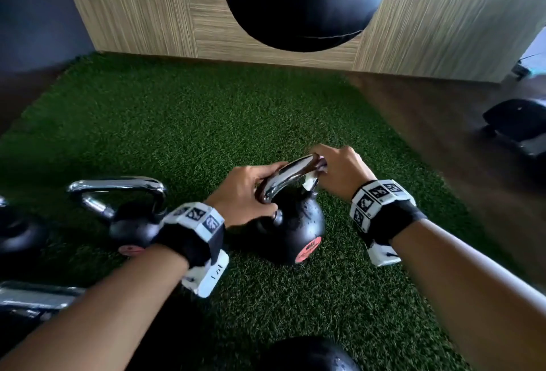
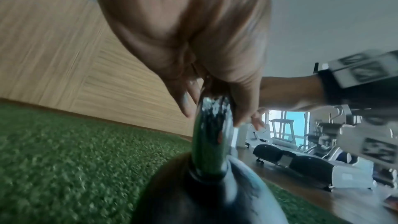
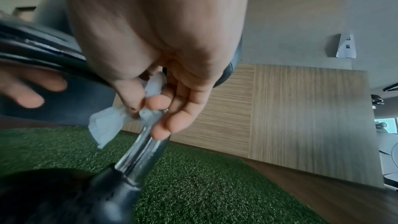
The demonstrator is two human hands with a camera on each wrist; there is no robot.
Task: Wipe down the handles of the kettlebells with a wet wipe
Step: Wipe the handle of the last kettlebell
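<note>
Wiping the chrome handle [image 1: 291,177] of the middle kettlebell [image 1: 292,229] is the step in hand, and I judge it well begun but unfinished. This kettlebell stands upright on the turf mat [image 1: 183,122], toward its near edge.

My left hand [image 1: 242,190] curls round the handle's left bend, steadying the bell. I should maintain this grip firmly, since the polished, wetted metal is likely to slip.

My right hand [image 1: 339,172] pinches the wet wipe [image 3: 107,123] against the handle's right upright, fingers closed over the bar; a loose flap hangs free. For full coverage I would wrap that flap round the bar and draw it down toward the bell's neck, then swap hands for the left side.

Further left, a second kettlebell [image 1: 130,223] stands on the mat, not yet handled. Beyond, a punching bag [image 1: 301,1] hangs before the wood-panel wall [image 1: 139,7].
</note>
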